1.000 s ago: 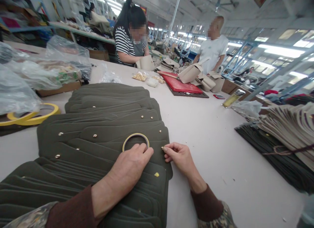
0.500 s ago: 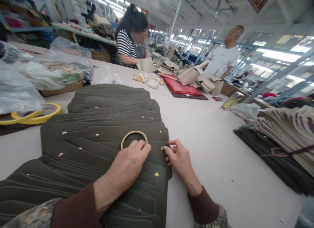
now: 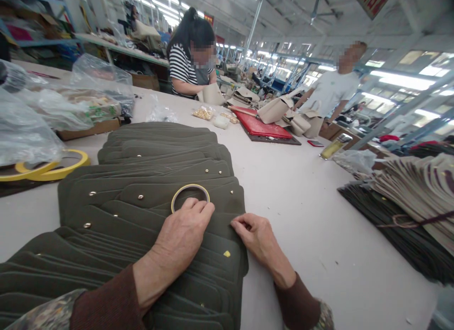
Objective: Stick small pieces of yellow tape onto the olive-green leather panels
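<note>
A wide pile of flat, dark green pieces with round corners [image 3: 191, 278] lies on a big pale table [image 3: 301, 197]. A tiny yellow scrap [image 3: 227, 254] sits near the pile's right edge. The left hand [image 3: 179, 238] is over the middle of the pile, its fingers curled around a thin roll of yellow tape [image 3: 191, 186]. The right hand [image 3: 258, 233] is at the pile's right edge, thumb and finger pinched together; I can't tell if anything is between them. Small, shiny, round gold studs [image 3: 141, 197] dot the pile. Fat yellow tape rolls [image 3: 67, 173] lie to its left. Past the pile are a clear bag of gold bits [image 3: 203, 113], a flat red pad [image 3: 260, 124] and a person in a striped shirt [image 3: 180, 67].
</note>
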Tool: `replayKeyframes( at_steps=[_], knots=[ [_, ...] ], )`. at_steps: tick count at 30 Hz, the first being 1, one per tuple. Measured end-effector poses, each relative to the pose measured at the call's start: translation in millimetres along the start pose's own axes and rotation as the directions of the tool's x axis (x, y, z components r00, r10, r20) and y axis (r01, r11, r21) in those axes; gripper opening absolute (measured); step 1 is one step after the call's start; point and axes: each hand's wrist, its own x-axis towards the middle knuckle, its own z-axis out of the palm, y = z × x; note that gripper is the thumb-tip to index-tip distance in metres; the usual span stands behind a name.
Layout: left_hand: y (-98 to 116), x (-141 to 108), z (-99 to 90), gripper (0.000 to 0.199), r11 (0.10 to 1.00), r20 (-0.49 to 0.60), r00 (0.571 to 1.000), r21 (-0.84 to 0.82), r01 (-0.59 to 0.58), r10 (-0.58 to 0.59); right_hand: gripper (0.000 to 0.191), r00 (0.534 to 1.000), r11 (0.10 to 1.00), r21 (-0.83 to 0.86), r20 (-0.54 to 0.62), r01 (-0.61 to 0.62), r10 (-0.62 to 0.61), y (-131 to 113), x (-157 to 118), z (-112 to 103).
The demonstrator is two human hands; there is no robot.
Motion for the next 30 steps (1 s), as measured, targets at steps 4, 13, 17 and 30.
replayKeyframes(
  at_steps=[4, 13, 17, 30],
  knots=[
    [-2, 0, -0.6, 0.019, 1.0, -0.006, 1.0, -0.002, -0.004, 0.004, 0.019, 0.966, 0.997, 0.07, 0.258, -0.042, 0.023, 1, -9, -16],
    [-6, -11, 19.9, 0.03, 0.885, -0.238, 0.918, -0.273, -0.378, 0.319, 0.018, 0.997, 0.933, 0.357, -0.068, 0.045, -0.022, -8, -11, -17],
    [0, -12, 22.2, 0.044, 0.867, -0.272, 0.905, -0.294, -0.402, 0.327, 0.017, 0.945, 0.9, 0.289, -0.109, 0.327, -0.308, -24, -16, -14],
    [2, -7, 16.1, 0.02, 0.905, -0.196, 0.945, -0.29, -0.31, 0.261, 0.016, 0.853, 0.892, -0.053, -0.271, 0.449, -0.445, -27, -19, 6]
  ],
)
